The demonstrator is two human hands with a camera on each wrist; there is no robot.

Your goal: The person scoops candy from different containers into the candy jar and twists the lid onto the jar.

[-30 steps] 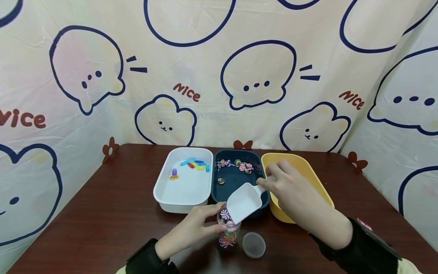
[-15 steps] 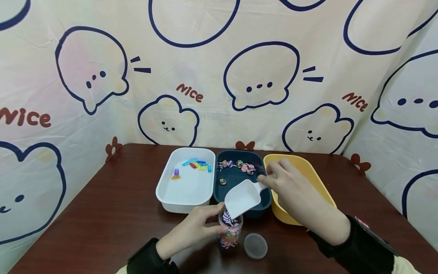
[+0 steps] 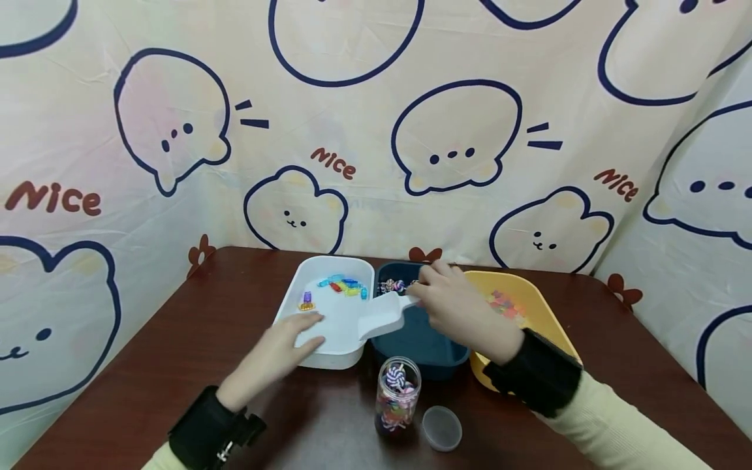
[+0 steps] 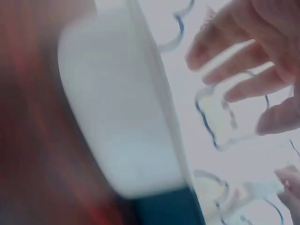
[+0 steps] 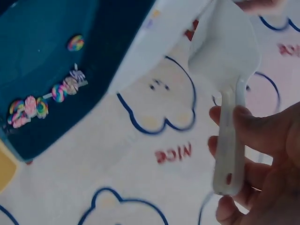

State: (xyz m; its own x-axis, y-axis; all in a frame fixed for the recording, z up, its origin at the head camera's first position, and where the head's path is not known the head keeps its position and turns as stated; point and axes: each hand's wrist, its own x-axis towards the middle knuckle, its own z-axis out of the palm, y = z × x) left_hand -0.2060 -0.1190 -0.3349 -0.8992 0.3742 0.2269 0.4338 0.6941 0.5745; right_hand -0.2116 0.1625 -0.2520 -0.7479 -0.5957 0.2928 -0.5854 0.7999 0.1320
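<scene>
My right hand (image 3: 455, 310) grips the handle of a white scoop (image 3: 382, 316) above the seam between the white and dark blue bins. In the right wrist view the scoop (image 5: 225, 47) shows its handle between thumb and fingers. Over the near edge of the white bin (image 3: 337, 359), my left hand (image 3: 282, 352) is spread with nothing in it. A clear jar (image 3: 397, 398) filled with colourful candies stands uncapped on the table, a striped swirl candy (image 3: 396, 376) at its mouth. The jar's round translucent lid (image 3: 442, 429) lies at its right.
Small coloured translucent pieces (image 3: 346, 286) lie in the white bin. The dark blue bin (image 3: 420, 343) holds several lollipop-like swirl candies (image 5: 58, 93). At right, a yellow bin (image 3: 546, 320) contains pinkish-orange pieces (image 3: 504, 304). A printed cloth wall (image 3: 376, 130) rises behind the table (image 3: 194, 339).
My left hand has let go of the jar and moved up and left over the white bin. The scoop has swung from above the jar leftward and away, toward the white bin.
</scene>
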